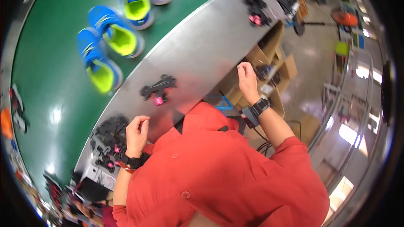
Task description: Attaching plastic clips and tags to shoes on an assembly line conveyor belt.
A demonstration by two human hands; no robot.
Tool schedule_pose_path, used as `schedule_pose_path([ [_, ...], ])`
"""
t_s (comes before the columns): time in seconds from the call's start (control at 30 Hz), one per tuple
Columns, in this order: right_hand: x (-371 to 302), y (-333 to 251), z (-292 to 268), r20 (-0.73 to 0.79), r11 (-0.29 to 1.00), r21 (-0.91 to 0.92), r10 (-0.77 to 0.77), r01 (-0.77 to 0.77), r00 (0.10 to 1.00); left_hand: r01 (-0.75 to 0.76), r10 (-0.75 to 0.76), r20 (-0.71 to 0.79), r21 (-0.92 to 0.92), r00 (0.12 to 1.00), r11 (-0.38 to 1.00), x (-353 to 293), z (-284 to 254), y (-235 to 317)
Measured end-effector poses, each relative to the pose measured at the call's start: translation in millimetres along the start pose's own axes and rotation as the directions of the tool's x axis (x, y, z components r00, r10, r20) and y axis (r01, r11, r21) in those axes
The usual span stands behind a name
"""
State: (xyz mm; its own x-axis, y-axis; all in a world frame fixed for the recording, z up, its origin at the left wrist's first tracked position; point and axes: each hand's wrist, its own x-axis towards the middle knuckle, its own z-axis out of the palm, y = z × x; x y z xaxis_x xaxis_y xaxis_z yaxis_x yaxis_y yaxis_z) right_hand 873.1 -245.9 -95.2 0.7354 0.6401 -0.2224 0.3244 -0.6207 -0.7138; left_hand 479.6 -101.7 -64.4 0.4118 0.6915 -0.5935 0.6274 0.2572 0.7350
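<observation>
Preferably, we approach the frame's centre-left black piece (159, 86) squarely, left hand (135, 137) half-curled, right hand (248, 80) loosely closed, both apparently empty.

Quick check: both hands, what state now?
Left hand: fingers curled, nothing visibly held; whether fully closed can't be told.
Right hand: fingers curled, no object visible; full closure can't be told.

Red btn-front shirt (235, 172), lower ctr of frame, w/ round reddish btns (185, 194); sleeves (299, 153) end well above wrists. Blk L-wrist strap (132, 161) + reddish-brn band (126, 167). Blk R-wrist strap (260, 106), boxy dk device (249, 117) beside it, thin dk cable (261, 135) just below.
</observation>
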Motion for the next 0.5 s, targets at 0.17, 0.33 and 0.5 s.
schedule_pose_path([
  [0.17, -71.7, 171.3, -29.0, 0.409, 0.730, -0.669, 0.202, 0.141, 0.890, -0.141, 0.099, 0.171, 0.259, 0.980, 0.955, 10.2, 32.8, 5.2],
  [0.33, -147.6, 269.0, 19.1, 0.739, 0.654, -0.662, 0.486, 0.368, 0.466, -0.015, -0.058, 0.199, 0.348, 0.978, 0.937, 22.1, 48.3, -4.4],
  [0.5, -160.0, 341.5, 24.8, 0.607, 0.535, -0.783, 0.769, 0.316, 0.202, -0.095, 0.001, 0.200, 0.457, 0.980, 0.884, 25.4, 46.0, -19.5],
])
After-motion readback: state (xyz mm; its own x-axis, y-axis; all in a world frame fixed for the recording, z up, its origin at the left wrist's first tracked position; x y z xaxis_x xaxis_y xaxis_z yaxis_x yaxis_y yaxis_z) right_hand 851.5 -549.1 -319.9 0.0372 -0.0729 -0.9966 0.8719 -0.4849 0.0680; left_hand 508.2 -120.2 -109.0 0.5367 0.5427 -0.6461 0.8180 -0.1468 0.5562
